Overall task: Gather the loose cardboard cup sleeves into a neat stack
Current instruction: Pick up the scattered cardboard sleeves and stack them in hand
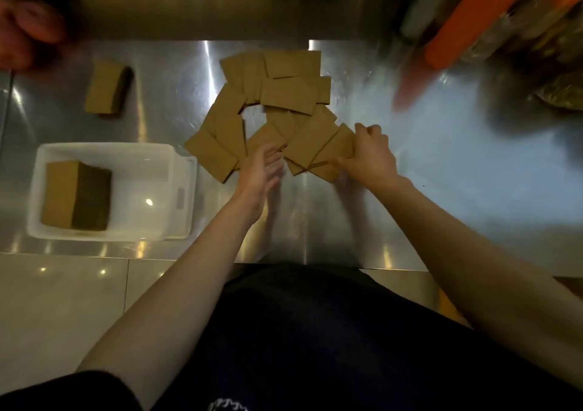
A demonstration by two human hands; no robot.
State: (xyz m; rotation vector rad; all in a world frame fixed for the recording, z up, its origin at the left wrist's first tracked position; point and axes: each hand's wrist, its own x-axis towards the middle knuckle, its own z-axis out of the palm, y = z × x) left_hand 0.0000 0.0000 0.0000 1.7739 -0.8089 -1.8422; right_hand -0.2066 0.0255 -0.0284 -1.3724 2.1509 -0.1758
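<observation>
Several loose brown cardboard cup sleeves (277, 101) lie scattered and overlapping in the middle of the steel counter (441, 174). My right hand (367, 155) grips the right edge of a small bunch of sleeves (325, 155) at the near side of the pile, fingers curled round it. My left hand (263, 171) has straight fingers touching the sleeves on the bunch's left side. A neat stack of sleeves (75, 194) sits in a white tray (176, 190) at the left. Another small stack (105, 87) lies on the counter at the far left.
Orange-and-clear packages (492, 22) lean in at the far right, above a brown bag (561, 92). A steel back wall (220, 0) rises behind the counter. A blurred reddish shape (28, 32) shows at the top left. Tiled floor (63, 300) lies below the counter's near edge.
</observation>
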